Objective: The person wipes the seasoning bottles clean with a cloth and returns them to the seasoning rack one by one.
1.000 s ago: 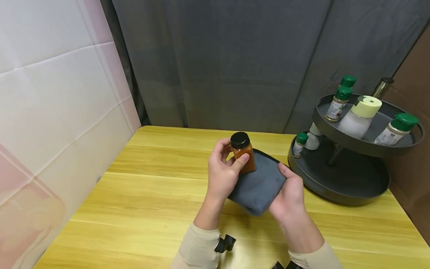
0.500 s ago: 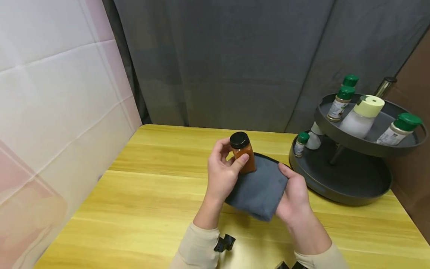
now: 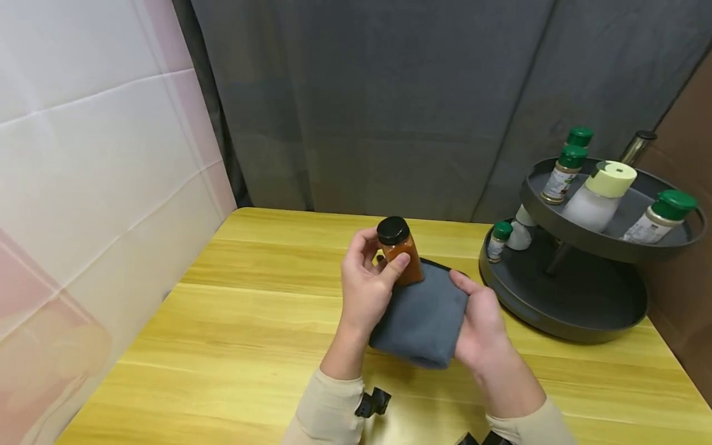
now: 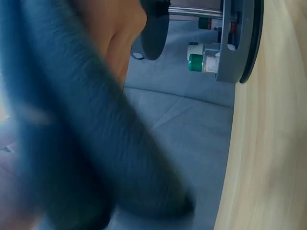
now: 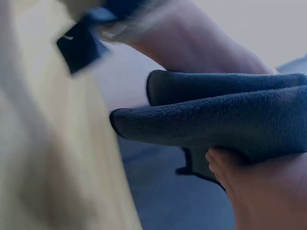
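My left hand (image 3: 364, 281) grips a small jar (image 3: 410, 264) of orange-red contents, thumb on its near side. The jar has a black lid (image 3: 392, 230) and leans slightly. A folded dark grey cloth (image 3: 425, 318) lies against the jar's lower part, above the table. My right hand (image 3: 483, 321) holds the cloth from its right side, most of its fingers hidden behind it. Both wrist views show the cloth close up: blurred folds of cloth (image 4: 100, 124) on the left, plush folds with a dark edge (image 5: 211, 120) on the right.
A dark two-tier round rack (image 3: 562, 315) stands at the right. Its upper tray holds green-capped jars (image 3: 556, 184) and a bottle with a pale yellow cap (image 3: 592, 207). Below are a small green-capped jar (image 3: 495, 244) and a white bottle (image 3: 520, 235). Grey curtain (image 3: 361, 105) hangs behind the wooden table (image 3: 233, 346).
My right hand and the cloth have shifted a little right and down, then the fingertips back left. The jar has risen slightly and moved slightly left in my left hand.
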Tool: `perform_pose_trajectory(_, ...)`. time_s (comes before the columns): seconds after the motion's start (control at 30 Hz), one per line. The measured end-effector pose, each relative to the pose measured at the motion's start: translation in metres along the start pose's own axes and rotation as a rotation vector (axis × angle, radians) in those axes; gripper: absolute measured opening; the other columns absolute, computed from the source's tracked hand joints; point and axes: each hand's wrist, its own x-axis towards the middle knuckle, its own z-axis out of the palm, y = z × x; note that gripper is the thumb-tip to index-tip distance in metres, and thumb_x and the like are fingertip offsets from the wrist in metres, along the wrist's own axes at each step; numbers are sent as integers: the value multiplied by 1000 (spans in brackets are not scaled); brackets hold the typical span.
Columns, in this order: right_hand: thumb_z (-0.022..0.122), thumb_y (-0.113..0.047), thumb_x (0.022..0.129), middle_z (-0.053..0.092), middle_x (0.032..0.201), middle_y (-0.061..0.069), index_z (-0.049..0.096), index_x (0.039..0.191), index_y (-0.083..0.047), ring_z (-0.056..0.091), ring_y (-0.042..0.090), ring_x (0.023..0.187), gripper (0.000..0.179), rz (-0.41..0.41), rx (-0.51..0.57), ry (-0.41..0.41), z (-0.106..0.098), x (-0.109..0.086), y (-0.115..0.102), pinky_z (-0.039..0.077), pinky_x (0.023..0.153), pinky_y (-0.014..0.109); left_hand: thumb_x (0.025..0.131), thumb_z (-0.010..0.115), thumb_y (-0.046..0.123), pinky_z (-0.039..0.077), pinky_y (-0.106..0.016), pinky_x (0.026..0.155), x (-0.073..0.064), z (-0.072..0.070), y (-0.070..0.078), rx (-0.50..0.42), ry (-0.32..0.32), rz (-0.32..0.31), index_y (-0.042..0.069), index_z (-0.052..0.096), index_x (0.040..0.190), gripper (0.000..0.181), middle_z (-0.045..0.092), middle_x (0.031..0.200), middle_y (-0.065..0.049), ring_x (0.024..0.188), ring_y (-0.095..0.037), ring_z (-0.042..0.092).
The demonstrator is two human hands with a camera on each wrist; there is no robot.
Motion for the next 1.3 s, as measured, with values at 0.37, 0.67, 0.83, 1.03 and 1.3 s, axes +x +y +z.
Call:
perform_pose_trajectory(0.37, 15, -40, 117, 3, 182, -5, -6, 172, -25, 7, 16, 168, 61, -34, 78, -34, 5, 11, -4, 16, 137, 37, 87, 77, -13, 58, -34, 104, -5, 6, -1, -14, -16, -3, -11, 56, 128, 46, 62, 122, -26, 113, -13, 66)
perform_pose_trajectory(0.67, 15, -41, 117, -4, 182, -6, -13, 171, -24, 4, 14, 169, 63, -29, 42, -2, -3, -1, -5, 21, 135, 31, 87, 78, -13, 60, -36, 100, -3, -2, -2, -30, 16, 2, -11, 56, 128, 46, 65, 122, -17, 112, -15, 67)
perform_pose_trajectory(0.83, 14, -40, 117, -1, 182, -6, -9, 172, -26, 6, 14, 168, 62, -61, 60, -27, 1, 7, -7, 20, 135, 33, 86, 80, -11, 60, -37, 102, -2, 4, -1, -56, -15, 16, -11, 57, 128, 48, 65, 121, -17, 113, -15, 67)
perform_pose_trajectory(1.03, 19, -43, 117, 19, 176, 3, 7, 171, -18, 20, 21, 164, 61, 10, -13, -26, 7, 9, 20, 18, 136, 43, 85, 80, -12, 60, -29, 97, -3, 4, -4, -22, -4, 11, -11, 57, 128, 48, 64, 119, -21, 109, -11, 68)
perform_pose_trajectory(1.3, 16, -42, 117, -3, 182, -4, -12, 171, -22, 7, 15, 168, 64, -3, -42, -38, -1, 0, 0, 22, 134, 30, 84, 79, -15, 61, -33, 95, -1, -5, -1, -4, 49, 15, -12, 57, 126, 47, 66, 114, -2, 107, -12, 66)
